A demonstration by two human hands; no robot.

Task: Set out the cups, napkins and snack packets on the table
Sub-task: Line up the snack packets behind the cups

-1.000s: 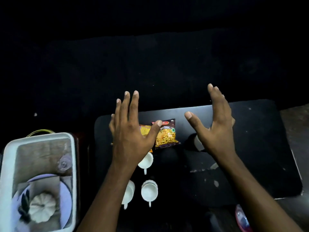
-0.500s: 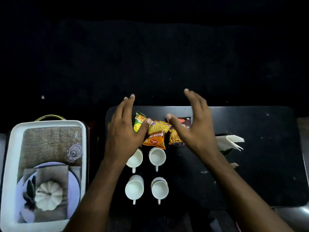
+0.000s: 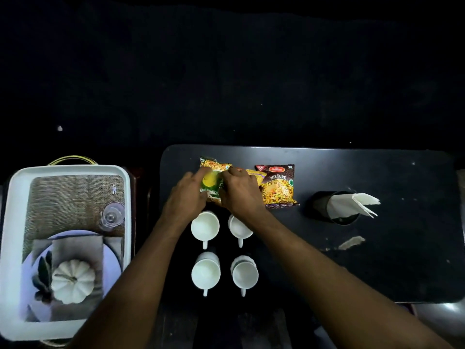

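On the dark table [image 3: 377,260], both hands rest together on a green and yellow snack packet [image 3: 214,178] at the far left. My left hand [image 3: 187,197] holds its left side, my right hand [image 3: 240,195] its right side, partly covering a yellow packet [image 3: 256,176] behind. A brown "Mixture" packet [image 3: 279,186] lies free to the right. Several white cups stand in two rows below the hands, among them cup [image 3: 205,226], cup [image 3: 240,229] and cup [image 3: 205,273]. White napkins [image 3: 352,205] stick out of a dark holder [image 3: 320,205] at the right.
A white tray [image 3: 10,248] sits left of the table, holding a woven mat, a clear glass [image 3: 112,216], a plate and a small white pumpkin [image 3: 73,280]. A pale chipped patch [image 3: 351,241] marks the tabletop. Everything beyond the table is dark.
Both hands came down from hovering spread above the table and closed in on the leftmost snack packet. The view shifted, bringing the cups and napkin holder fully into sight.
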